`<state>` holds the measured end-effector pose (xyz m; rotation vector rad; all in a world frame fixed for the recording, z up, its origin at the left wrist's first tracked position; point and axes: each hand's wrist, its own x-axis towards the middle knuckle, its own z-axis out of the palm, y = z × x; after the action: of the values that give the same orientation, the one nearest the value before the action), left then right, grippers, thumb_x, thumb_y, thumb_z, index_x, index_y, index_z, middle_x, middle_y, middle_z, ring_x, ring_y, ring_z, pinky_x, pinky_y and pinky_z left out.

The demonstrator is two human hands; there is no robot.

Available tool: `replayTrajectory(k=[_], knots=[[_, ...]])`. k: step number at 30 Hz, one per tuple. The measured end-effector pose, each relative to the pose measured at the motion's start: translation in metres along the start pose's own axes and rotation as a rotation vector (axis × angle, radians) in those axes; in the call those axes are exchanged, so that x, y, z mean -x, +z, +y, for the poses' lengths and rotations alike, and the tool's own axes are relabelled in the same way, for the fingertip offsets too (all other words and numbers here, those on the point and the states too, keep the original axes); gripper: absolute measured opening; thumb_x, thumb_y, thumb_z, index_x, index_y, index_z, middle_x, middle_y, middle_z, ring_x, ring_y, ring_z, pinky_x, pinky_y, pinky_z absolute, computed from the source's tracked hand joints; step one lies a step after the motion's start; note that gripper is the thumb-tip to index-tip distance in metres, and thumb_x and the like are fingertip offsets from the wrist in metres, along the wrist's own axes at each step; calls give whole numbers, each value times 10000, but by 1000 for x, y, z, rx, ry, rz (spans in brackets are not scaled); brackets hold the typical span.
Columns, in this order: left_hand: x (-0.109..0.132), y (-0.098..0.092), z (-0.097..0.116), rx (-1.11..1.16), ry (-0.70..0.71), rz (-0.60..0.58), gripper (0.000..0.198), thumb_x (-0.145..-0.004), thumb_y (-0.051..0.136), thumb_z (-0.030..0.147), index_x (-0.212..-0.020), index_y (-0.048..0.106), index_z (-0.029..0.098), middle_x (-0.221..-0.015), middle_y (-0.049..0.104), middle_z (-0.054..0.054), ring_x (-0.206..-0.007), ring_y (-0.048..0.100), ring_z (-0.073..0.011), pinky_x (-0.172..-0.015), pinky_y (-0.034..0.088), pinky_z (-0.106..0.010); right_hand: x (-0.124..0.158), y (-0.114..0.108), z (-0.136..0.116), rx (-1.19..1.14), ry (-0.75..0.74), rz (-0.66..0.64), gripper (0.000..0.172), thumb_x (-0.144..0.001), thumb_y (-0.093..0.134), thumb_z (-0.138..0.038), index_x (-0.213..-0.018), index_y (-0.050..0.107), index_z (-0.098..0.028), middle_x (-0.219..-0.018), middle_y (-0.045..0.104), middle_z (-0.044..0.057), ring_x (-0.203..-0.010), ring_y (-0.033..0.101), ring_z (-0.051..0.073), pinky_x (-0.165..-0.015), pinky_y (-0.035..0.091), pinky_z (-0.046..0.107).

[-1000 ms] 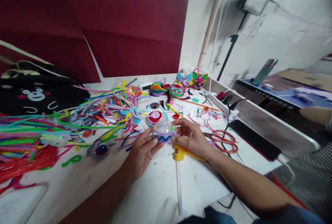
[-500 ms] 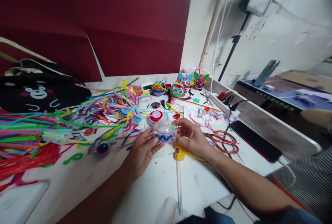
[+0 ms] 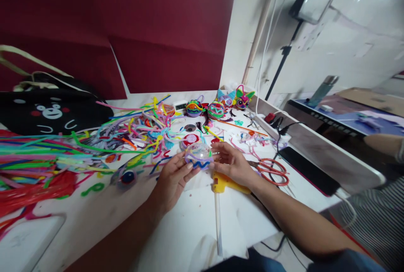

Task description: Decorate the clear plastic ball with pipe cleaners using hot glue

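Observation:
Between my hands is a clear plastic half-ball, its side trimmed with lilac pipe cleaner and a dark blue zigzag. My left hand grips it from the left, thumb in front and fingers beneath. On the other side, my right hand holds its right edge with bent fingers. A yellow glue gun lies under my right hand, a clear glue stick sticking out toward me. Just behind the half-ball sits a round piece with a red and pink centre.
Pipe cleaners in many colours heap up on the left, before a black bag. Finished decorated balls stand at the back. Orange-handled scissors, a phone and a power strip are at right. Another person's arm shows far right.
The half-ball has tipped a little in my hands, showing more of its clear top. My view has shifted slightly; both hands keep their hold.

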<state>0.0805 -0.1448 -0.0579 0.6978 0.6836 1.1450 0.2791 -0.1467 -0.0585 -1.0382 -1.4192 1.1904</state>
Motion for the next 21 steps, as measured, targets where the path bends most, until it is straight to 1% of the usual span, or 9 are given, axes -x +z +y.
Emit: replayTrajectory(k=[5, 9, 12, 14, 16, 18, 21], knots=[[-1, 0, 2, 0, 40, 11, 411, -735, 720, 43, -1115, 621, 167, -1050, 714, -43, -913, 674, -133, -794, 592, -236, -4, -5, -3, 31, -29, 29, 532, -669, 809, -361, -1109, 550, -212, -1111, 605, 87, -904, 632, 184, -778, 528, 335], [-4, -2, 2, 28, 82, 34, 323, -736, 704, 32, -1021, 635, 166, -1017, 721, -36, -892, 683, -131, -789, 593, -225, -5, -13, -13, 76, -80, 51, 449, -705, 783, -389, -1062, 592, -197, -1087, 639, 92, -888, 642, 187, -801, 526, 354], [-8, -5, 2, 48, 114, 50, 298, -735, 693, 18, -989, 639, 165, -1052, 715, -37, -910, 682, -130, -806, 590, -225, -4, -21, -25, 129, -111, 49, 373, -734, 760, -370, -1018, 616, -176, -1037, 662, 95, -886, 647, 188, -810, 525, 351], [-10, -6, 3, 53, 127, 65, 305, -743, 682, 17, -1010, 641, 159, -1086, 707, -49, -941, 675, -136, -817, 590, -234, 0, -26, -34, 227, -127, 28, 294, -769, 726, -348, -978, 630, -163, -996, 670, 92, -868, 651, 185, -794, 526, 339], [-11, -7, 3, 55, 135, 75, 299, -754, 674, 24, -1023, 643, 151, -1079, 705, -57, -955, 670, -141, -823, 591, -243, 6, -30, -41, 370, -144, -16, 230, -797, 689, -319, -952, 641, -156, -955, 679, 86, -838, 655, 184, -768, 529, 331], [-12, -8, 3, 58, 144, 90, 285, -755, 669, 25, -1011, 648, 148, -1025, 708, -51, -942, 670, -141, -823, 592, -251, 14, -32, -44, 521, -159, -72, 182, -825, 649, -287, -953, 653, -159, -930, 694, 79, -813, 658, 182, -755, 531, 327], [-14, -10, 3, 51, 161, 111, 258, -743, 673, 24, -969, 655, 147, -945, 704, -34, -919, 672, -142, -838, 589, -264, 28, -34, -45, 712, -173, -127, 162, -844, 611, -237, -984, 660, -172, -959, 708, 67, -826, 662, 179, -775, 527, 322]])
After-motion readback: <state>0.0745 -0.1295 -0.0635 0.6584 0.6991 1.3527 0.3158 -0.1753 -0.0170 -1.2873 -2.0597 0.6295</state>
